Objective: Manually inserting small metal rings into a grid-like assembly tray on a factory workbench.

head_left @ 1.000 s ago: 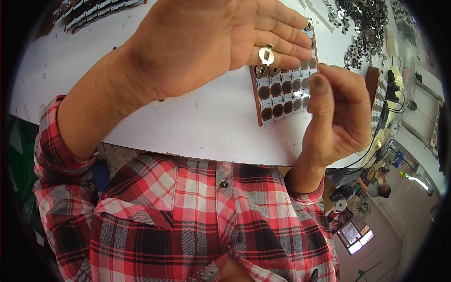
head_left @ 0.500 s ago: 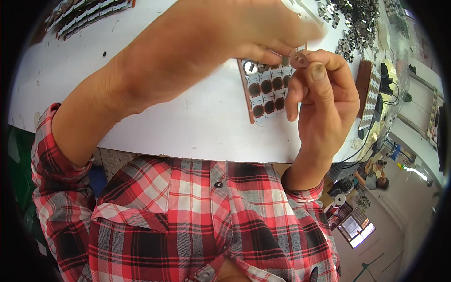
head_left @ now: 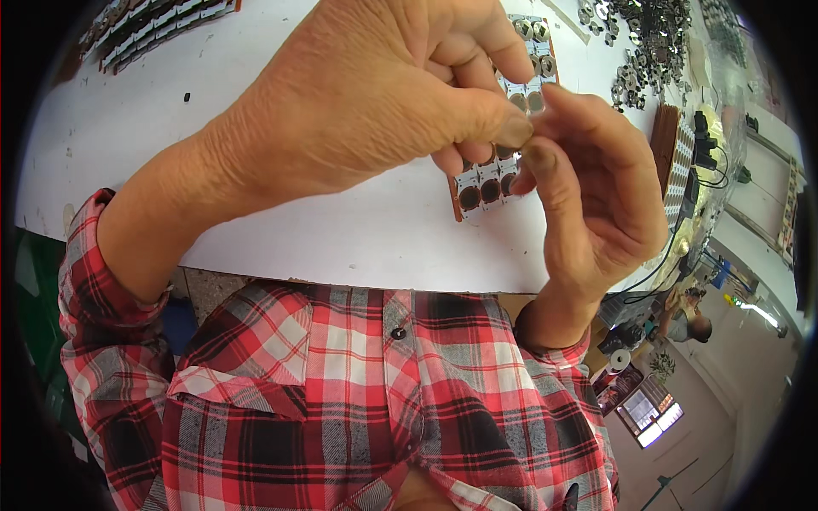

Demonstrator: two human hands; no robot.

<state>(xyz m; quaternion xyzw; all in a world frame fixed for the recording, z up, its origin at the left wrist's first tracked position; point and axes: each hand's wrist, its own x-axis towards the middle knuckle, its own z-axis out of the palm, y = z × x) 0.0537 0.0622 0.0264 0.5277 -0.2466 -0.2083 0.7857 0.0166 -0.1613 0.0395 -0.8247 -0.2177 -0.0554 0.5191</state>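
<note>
My left hand (head_left: 409,102) reaches across from the left, its thumb pressed to the fingertips of my right hand (head_left: 596,183). The right thumb and fingers are bent in a pinch. A small slotted metal disc showed in the right fingers a moment ago; now the fingertips hide it. Beneath both hands lies a circuit board panel (head_left: 490,189) with rows of dark round spots at its near end. Shiny round metal parts (head_left: 543,65) sit on its far end. My left hand covers much of the panel's middle.
Loose metal pieces (head_left: 652,51) lie heaped at the far right. More panels are stacked at the right (head_left: 673,162) and the far left (head_left: 162,34). A tiny black piece (head_left: 187,97) rests on the white table (head_left: 341,243). Another person (head_left: 686,319) is in the background.
My left hand has come down and toward me, bringing its thumb to the right fingertips. The disc, visible in my right fingers before, is now hidden. The panel's far end has come into view.
</note>
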